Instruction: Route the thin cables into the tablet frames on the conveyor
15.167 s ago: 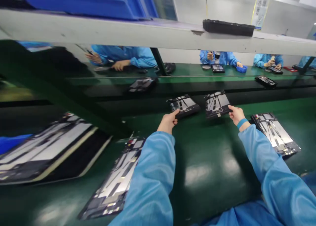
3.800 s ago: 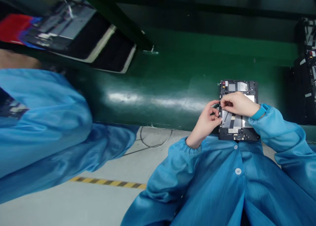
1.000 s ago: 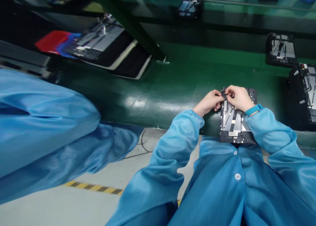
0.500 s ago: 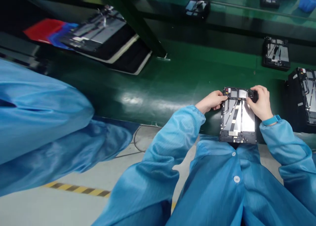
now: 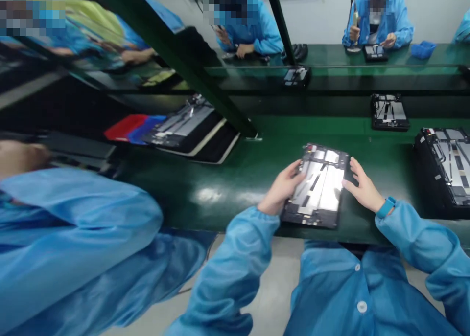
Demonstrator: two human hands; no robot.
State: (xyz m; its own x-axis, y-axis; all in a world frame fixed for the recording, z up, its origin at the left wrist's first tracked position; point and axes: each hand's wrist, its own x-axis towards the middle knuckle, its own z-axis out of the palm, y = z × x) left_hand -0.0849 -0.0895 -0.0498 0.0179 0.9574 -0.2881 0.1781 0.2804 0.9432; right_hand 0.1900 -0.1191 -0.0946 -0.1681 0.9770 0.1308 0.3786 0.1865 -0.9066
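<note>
An opened tablet [image 5: 318,189], its silvery inside and dark ribbon cables facing up, is tilted near the front edge of the green bench. My left hand [image 5: 281,187] grips its left side, thumb on top and fingers at the edge. At the right side, my right hand [image 5: 363,185] has thumb and fingers spread apart. That thumb is at the tablet's edge; whether it touches cannot be made out. A stack of similar opened tablets [image 5: 453,165] stands farther right, and another opened tablet [image 5: 389,112] lies behind.
A slanting green post [image 5: 220,99] rises left of centre. Beside it lie tablets on dark pads [image 5: 205,145] and red and blue sheets [image 5: 125,127]. A co-worker's blue sleeve [image 5: 81,199] reaches in at left. Other people [image 5: 382,23] sit across the bench [image 5: 220,194].
The tablet has moved left and away from my body. My left hand has shifted down its side; my right hand has loosened and spread. The view has tilted up.
</note>
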